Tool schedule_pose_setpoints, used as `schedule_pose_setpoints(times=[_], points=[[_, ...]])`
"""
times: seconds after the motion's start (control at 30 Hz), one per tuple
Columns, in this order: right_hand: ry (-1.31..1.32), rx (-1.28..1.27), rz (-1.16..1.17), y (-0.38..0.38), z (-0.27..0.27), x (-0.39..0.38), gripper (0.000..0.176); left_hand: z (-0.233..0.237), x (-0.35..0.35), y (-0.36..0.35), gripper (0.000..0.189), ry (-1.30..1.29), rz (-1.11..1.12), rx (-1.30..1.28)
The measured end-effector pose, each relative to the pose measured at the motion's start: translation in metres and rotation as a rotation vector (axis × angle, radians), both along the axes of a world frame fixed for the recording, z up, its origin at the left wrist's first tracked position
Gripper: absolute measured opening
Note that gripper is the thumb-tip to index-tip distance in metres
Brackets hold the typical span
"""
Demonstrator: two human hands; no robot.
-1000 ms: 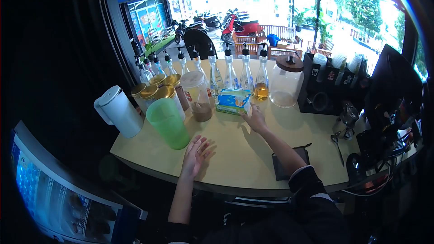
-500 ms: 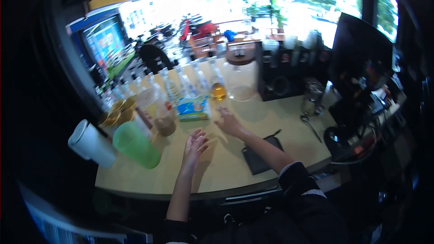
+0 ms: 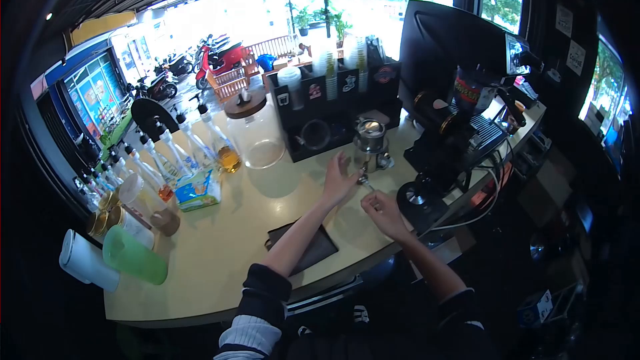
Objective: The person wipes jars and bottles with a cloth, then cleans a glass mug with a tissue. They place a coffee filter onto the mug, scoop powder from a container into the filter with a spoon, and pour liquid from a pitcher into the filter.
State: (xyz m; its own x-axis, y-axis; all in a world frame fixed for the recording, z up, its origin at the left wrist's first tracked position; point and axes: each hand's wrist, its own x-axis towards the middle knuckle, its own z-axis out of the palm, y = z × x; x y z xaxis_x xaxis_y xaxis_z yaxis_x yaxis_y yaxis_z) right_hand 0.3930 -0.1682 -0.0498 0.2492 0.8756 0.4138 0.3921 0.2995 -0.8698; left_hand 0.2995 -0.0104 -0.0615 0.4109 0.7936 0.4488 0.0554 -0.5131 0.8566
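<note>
A person's right hand (image 3: 383, 212) closes on the handle of a spoon (image 3: 364, 179) low over the counter (image 3: 200, 280), while the left hand (image 3: 339, 183), apart from it, spreads its fingers just beside the spoon's bowl; whether they touch is unclear. A loose pinch could drop the spoon. Just beyond both hands, a metal pitcher (image 3: 371, 141) could be knocked by overreaching left fingers. Beneath the left forearm (image 3: 300, 237), a dark pouch (image 3: 319, 248) could snag and slide.
</note>
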Motion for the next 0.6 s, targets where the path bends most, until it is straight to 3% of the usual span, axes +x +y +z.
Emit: schedule_pose_setpoints(times=[0.07, 0.23, 0.4, 0.53, 0.6], points=[[-0.044, 0.043, 0.011, -0.016, -0.004, 0.013, 0.011, 0.004, 0.033, 0.011, 0.082, 0.025, 0.077, 0.108], [-0.05, 0.049, 0.051, -0.042, -0.002, 0.035, 0.009, 0.029, 0.066, 0.006, 0.086, -0.042, 0.0, -0.065], [-0.063, -0.018, 0.082, -0.044, -0.003, 0.044, 0.007, 0.031, 0.068, 0.008, 0.069, -0.023, 0.085, -0.089], [-0.033, 0.045, 0.091, -0.036, -0.007, 0.038, 0.006, 0.032, 0.054, 0.007, 0.068, -0.066, 0.159, -0.057], [-0.046, 0.065, 0.088, -0.031, -0.009, 0.036, 0.007, 0.043, 0.034, 0.007, 0.067, -0.171, 0.07, -0.063]])
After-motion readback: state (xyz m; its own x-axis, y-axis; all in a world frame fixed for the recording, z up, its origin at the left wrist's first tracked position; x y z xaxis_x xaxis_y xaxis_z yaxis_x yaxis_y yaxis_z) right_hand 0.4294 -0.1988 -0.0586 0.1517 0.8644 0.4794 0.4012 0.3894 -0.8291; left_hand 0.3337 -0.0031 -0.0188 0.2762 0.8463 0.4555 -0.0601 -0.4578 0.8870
